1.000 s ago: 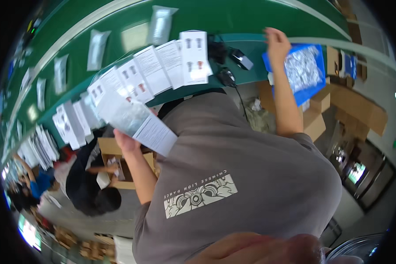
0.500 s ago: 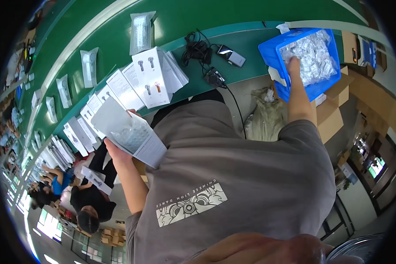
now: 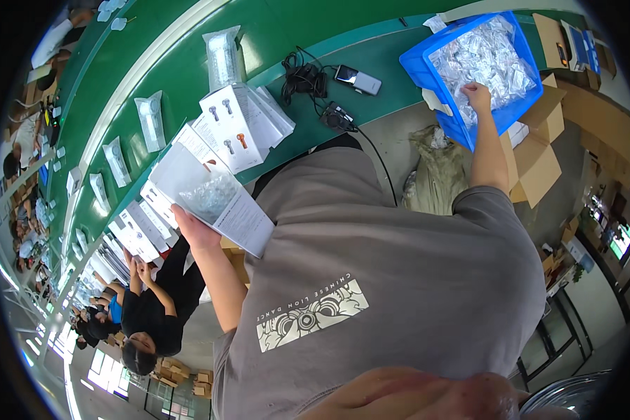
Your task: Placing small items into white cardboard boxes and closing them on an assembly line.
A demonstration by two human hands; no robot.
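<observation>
Head view: since a second ago the right hand (image 3: 477,93) has swung from above the bin's near corner down into the blue bin (image 3: 427,75), and the left hand (image 3: 194,231) has drawn its load in closer to the body. Right now the right fingers are curled down among the clear packets (image 3: 483,52) heaped in the bin; whether they have closed on one I cannot tell, the tips are buried in the crinkled film. The left fingers are wrapped under a white leaflet (image 3: 241,217), thumb side hidden, with a clear packet (image 3: 210,196) lying on top of it, pinned there just above the palm.

My read on handling: those packets look light, soft and slippery, film bags that slide over one another, so a pinch at an edge or corner should lift one clean of the heap. The leaflet is thin and floppy; holding it flat from beneath keeps the packet from sliding off.

Beyond the left fingers, white boxes (image 3: 234,129) fan out on the green tabletop (image 3: 371,52). Between the two hands lie a black cable (image 3: 304,73) and a small device (image 3: 357,79).
</observation>
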